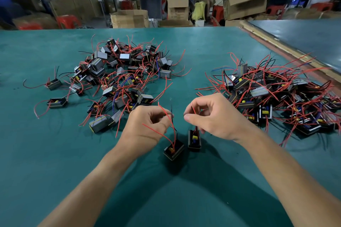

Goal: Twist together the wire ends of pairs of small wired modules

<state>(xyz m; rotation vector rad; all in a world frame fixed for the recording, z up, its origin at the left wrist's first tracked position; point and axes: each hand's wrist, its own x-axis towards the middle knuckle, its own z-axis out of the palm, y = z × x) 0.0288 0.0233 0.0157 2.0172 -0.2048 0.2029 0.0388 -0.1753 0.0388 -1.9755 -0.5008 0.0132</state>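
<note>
Left module (pixel 173 151), a small black box with a yellow part, tilts; right module (pixel 194 141) stands upright just beside it; red wires (pixel 167 116) rise from both.

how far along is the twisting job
Done: unclear; the right pile may hold finished pairs, too tangled to tell. In hand: left hand pinches the red wire of the left module, right hand a wire of the right module, ends apart. Left: twisting these, then the left pile.

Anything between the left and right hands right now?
Head view: only bare green mat shows in the gap. The left hand pinches left module's wires, right hand pinches right module's wires; the ends are not yet touching.
</note>
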